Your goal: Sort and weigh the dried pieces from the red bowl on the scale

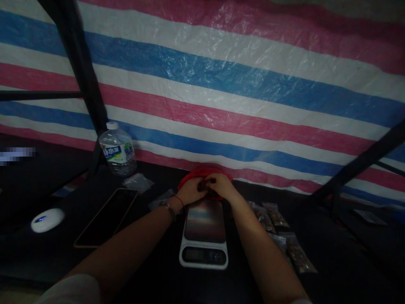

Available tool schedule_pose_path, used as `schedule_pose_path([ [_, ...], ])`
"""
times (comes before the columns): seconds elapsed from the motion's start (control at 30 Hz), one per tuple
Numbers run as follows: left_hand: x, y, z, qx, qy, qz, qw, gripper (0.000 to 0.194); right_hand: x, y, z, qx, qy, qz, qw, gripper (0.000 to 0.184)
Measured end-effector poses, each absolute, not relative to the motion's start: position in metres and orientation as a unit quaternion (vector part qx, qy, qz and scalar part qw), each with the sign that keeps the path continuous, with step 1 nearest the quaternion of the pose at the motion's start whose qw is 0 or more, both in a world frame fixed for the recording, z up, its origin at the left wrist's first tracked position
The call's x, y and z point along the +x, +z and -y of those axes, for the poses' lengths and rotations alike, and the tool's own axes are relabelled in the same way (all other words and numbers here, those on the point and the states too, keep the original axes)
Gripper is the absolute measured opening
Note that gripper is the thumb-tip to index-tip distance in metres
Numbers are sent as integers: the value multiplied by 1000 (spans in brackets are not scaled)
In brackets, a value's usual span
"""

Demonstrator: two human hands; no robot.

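My left hand (190,192) and my right hand (220,185) meet over a red bowl (202,172) at the far edge of the dark table. Both have their fingers curled together around a small dark item (204,184) that I cannot make out in the dim light. A red cord and a bead bracelet circle my left wrist. Just below the hands sits a white kitchen scale (204,234) with a shiny bare platform and a dark display.
A water bottle (117,148) stands at the back left, with a small clear bag (138,182) beside it. A phone (106,216) and a white puck-shaped device (47,220) lie on the left. Several filled small bags (281,234) lie right of the scale. A striped tarp hangs behind.
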State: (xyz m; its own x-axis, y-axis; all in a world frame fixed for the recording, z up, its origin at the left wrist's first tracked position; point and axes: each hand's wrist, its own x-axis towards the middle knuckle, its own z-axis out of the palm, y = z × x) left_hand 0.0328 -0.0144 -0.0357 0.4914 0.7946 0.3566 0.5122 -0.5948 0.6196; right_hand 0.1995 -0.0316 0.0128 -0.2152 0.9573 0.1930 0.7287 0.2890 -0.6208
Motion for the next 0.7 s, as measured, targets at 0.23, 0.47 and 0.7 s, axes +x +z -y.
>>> schedule_pose_path([
  [0.23,31,-42,12,819,335,-381,268,31,189,16,37,-548,184,775,256,28],
  [0.47,32,-53,6,800,377,-348,311,38,188,14,35,-538,179,766,302,34],
  [0.7,29,-54,-2,740,452,-410,282,34,197,18,37,-602,112,770,181,39],
])
